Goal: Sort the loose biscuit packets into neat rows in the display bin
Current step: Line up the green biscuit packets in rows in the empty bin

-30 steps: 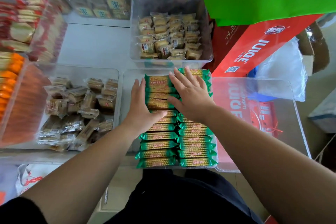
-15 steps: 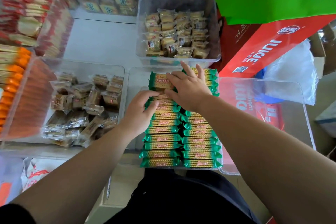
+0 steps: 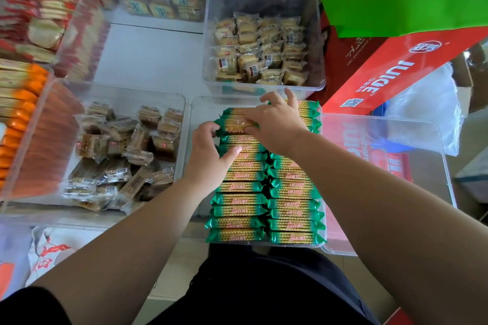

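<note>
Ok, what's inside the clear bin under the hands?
Green-ended biscuit packets lie in two rows in the display bin. The left hand and right hand cover the far packets, and any layer underneath is hidden.

Green-ended biscuit packets (image 3: 239, 199) lie in two neat rows in the clear display bin (image 3: 200, 113) on the counter (image 3: 148, 55). At the left row's far end, the left grip (image 3: 208, 150) pinches one packet (image 3: 237, 124) by its end, while the right grip (image 3: 277, 124) holds the other end.
</note>
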`<action>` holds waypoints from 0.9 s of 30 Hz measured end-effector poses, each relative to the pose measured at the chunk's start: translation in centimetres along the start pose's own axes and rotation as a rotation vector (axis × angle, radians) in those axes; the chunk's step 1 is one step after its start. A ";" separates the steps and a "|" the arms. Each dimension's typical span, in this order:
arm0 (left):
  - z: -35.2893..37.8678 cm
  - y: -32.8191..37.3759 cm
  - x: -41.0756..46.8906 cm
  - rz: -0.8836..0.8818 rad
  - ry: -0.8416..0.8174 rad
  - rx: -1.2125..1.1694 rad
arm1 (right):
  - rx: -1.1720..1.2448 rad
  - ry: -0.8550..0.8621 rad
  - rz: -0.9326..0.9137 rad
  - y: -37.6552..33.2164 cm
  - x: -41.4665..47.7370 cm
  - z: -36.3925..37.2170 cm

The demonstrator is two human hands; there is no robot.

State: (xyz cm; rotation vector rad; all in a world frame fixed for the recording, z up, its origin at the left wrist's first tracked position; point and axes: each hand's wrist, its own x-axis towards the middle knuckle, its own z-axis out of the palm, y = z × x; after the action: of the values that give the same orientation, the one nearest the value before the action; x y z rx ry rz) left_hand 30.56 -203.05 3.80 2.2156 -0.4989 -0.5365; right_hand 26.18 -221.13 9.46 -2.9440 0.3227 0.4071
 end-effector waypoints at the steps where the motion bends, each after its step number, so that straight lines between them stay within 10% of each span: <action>1: -0.1 -0.2 0.0 -0.006 0.024 -0.013 | -0.011 -0.013 -0.024 0.1 -0.3 -0.1; 18: 1.9 0.3 -1.0 0.072 -0.139 -0.076 | -0.085 0.040 -0.033 1.0 -3.9 2.6; 27: 0.8 -0.5 -1.5 -0.092 -0.206 -0.443 | 0.073 0.095 0.286 0.8 -8.2 4.5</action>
State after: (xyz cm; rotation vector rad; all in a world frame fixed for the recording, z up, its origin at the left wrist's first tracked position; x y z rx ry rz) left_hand 28.97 -202.46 3.30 1.7745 -0.3432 -0.8420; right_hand 17.15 -219.51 7.38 -2.8565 0.7590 0.2822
